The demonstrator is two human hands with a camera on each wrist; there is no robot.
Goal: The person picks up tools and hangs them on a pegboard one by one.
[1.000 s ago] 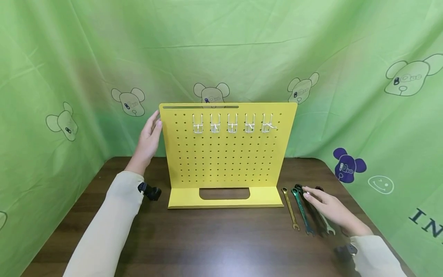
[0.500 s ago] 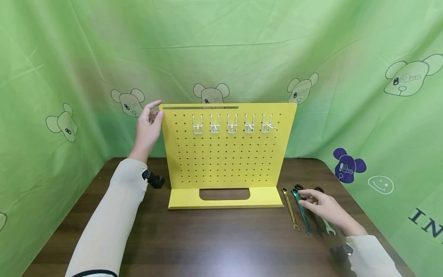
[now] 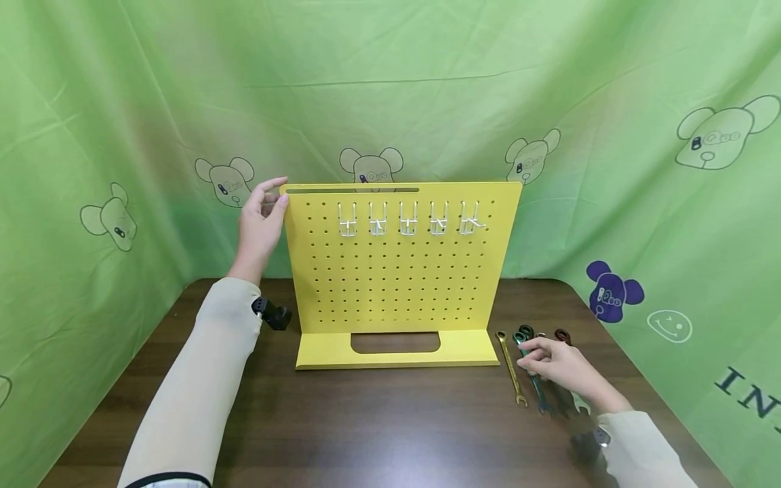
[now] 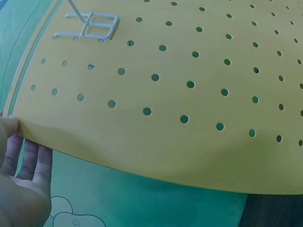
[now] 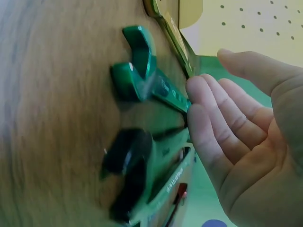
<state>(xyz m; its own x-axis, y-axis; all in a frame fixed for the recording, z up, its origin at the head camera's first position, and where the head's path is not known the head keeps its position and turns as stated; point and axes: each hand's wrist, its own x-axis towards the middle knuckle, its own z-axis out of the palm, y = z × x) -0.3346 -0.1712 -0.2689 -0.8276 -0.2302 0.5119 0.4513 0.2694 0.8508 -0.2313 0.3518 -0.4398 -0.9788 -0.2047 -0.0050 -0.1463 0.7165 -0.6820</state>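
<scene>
A yellow pegboard (image 3: 323,344) stands upright on its base on the table. My left hand (image 3: 256,227) holds its upper left corner, the thumb in front and the fingers behind the edge, as the left wrist view shows. To the right of the board lie several wrenches: gold (image 3: 511,369), green (image 3: 540,400), black (image 5: 128,165), silver (image 3: 579,404) and one with a dark red end (image 3: 563,335). Over the green wrench is my right hand (image 3: 564,369). Its thumb stands apart from the loosely bent fingers, and nothing is between them. The hand partly hides the wrenches.
Several white wire hooks (image 3: 408,227) sit in a row near the top of the pegboard. A dark brown wooden table (image 3: 378,420) lies beneath everything. Green printed cloth (image 3: 451,88) hangs behind and at both sides.
My right hand has shifted left from the black wrench to over the green one. My left hand has moved slightly up to the board's corner and now holds it.
</scene>
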